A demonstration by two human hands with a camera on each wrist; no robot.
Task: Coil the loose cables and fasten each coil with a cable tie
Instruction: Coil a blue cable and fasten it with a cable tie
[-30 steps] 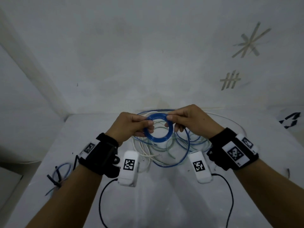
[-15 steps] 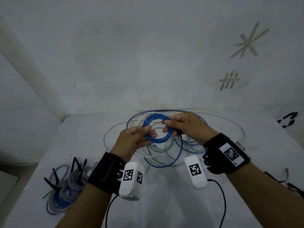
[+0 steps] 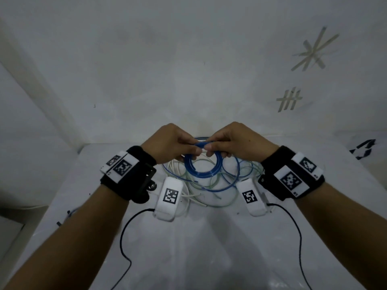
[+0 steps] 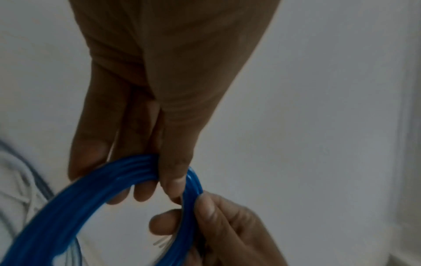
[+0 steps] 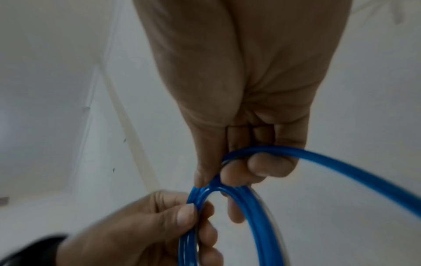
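1. Blue cable coil (image 3: 202, 165) is held up in the air above the desk (image 3: 209, 248), between both hands, top of the ring at the fingertips, rest of the ring hanging toward the camera.
2. Left hand (image 3: 167, 142) pinches the top-left of the coil: thumb on one side, fingers curled behind the strands. The left wrist view shows the bundle of turns running under the thumb (image 4: 175, 172).
3. Right hand (image 3: 236, 141) pinches the top-right, touching or nearly touching the left hand's fingertips. In the right wrist view one blue strand (image 5: 341, 167) leaves the bundle and passes over the curled fingers toward the right; looks like the cable's free end, but motion blur makes that unclear.
4. Both hands closed narrow on the coil, neither one free.
5. Under the coil, lying on the desk: a tangle of loose cables (image 3: 209, 189), white, pale green and blue, spread between the two wrists.
6. Wrist cameras (image 3: 170, 197) hang below each forearm, with black leads trailing across the desk.
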